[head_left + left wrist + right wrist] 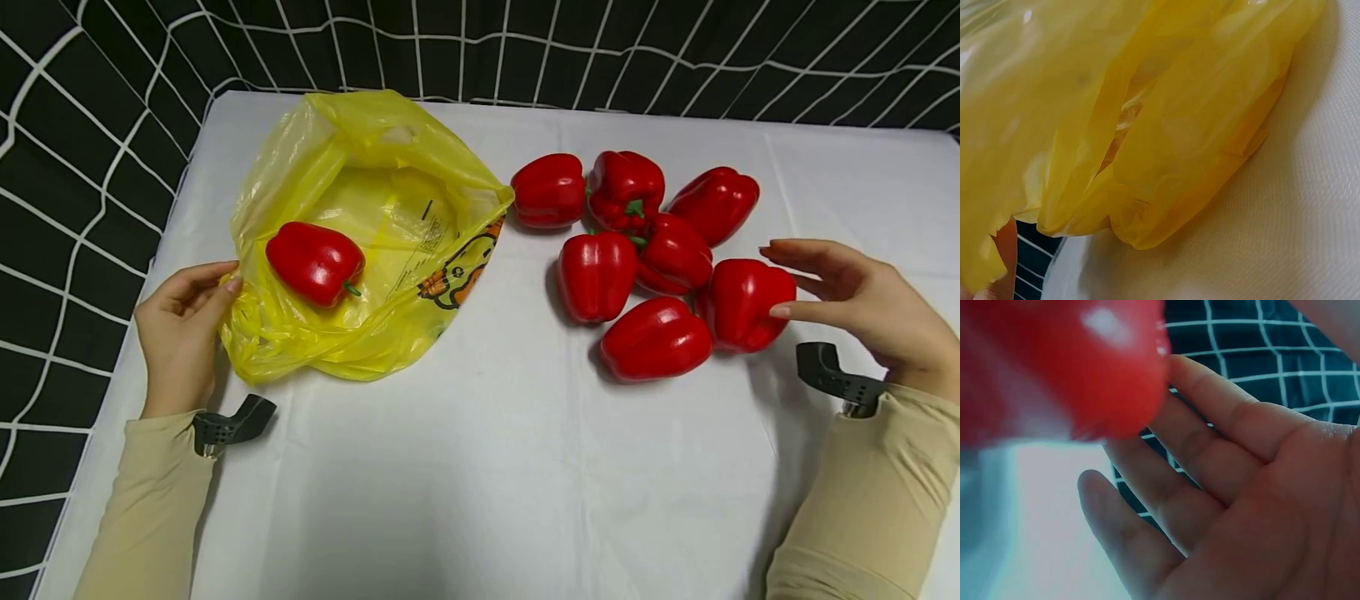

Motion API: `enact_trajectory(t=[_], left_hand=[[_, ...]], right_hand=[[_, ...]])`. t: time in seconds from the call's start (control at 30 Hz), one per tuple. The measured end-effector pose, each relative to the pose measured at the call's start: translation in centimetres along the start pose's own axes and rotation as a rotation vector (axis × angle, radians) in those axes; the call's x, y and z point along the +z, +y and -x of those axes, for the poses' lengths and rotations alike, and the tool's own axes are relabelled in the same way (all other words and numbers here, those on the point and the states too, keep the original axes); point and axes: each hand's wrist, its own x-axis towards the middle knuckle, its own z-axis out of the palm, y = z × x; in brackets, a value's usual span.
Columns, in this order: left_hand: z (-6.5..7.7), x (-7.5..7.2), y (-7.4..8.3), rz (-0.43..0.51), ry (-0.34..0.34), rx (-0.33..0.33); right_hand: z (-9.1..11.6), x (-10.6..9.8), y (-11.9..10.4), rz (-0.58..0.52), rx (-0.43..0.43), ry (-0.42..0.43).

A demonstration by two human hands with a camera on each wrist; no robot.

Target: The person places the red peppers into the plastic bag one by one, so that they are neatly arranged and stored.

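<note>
At the left of the head view, my left hand (182, 333) pinches the near-left rim of a yellow plastic bag (360, 346) between thumb and fingers. The bag's mouth gapes, and one red bell pepper (311, 262) with a green stem lies inside it. On the right, my right hand (870, 292) reaches to the rightmost red bell pepper (742, 304), its thumb and fingers spread and fairly straight around that side. In the right wrist view the palm faces this pepper (1085, 362), fingertips right at its surface. The left wrist view is mostly filled by yellow plastic (1179, 144).
Several more red bell peppers are grouped right of the bag, including a front one (656, 340) and a back-left one (549, 192). Everything lies on a white-covered table (465, 483). A black wall covering with a white grid (525, 50) borders the back and left.
</note>
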Motion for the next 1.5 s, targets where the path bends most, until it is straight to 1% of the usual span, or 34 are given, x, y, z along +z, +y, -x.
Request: enact_trajectory(t=[0.07,0.2,0.37,0.47,0.57,0.77,0.97,1.13,1.23,1.33,1.5], left_hand=[[0.0,0.0,0.0,0.000,-0.002,0.002],[0.0,0.0,0.0,0.002,-0.004,0.005],[0.0,0.0,-0.1,-0.007,-0.007,0.005],[0.0,0.0,-0.1,-0.013,-0.005,0.006],[0.0,0.0,-0.2,-0.006,-0.008,0.015],[0.0,-0.1,-0.2,0.007,-0.007,0.027],[-0.1,0.0,-0.3,-0.004,-0.007,0.029],[0.0,0.0,-0.3,-0.003,-0.003,0.023],[0.0,0.0,-0.2,0.004,-0.002,0.020],[0.0,0.0,-0.2,0.014,-0.002,0.018],[0.0,-0.1,-0.2,0.018,-0.003,0.017]], right_hand=[[-0.2,0.1,0.5,0.004,0.024,-0.022],[-0.6,0.4,1.4,-0.013,0.045,-0.050],[-0.8,0.6,2.3,-0.051,0.037,-0.094],[-0.9,0.6,2.7,-0.054,0.042,-0.136],[-1.0,0.6,3.0,-0.057,0.044,-0.155],[-0.9,0.6,3.1,-0.067,0.065,-0.157],[-0.8,0.8,3.0,-0.095,0.078,-0.152],[-0.7,0.7,2.9,-0.075,0.106,-0.147],[-0.7,0.7,2.9,-0.061,0.115,-0.130],[-0.7,0.7,2.8,-0.060,0.106,-0.104],[-0.7,0.9,2.6,-0.102,0.059,-0.059]])
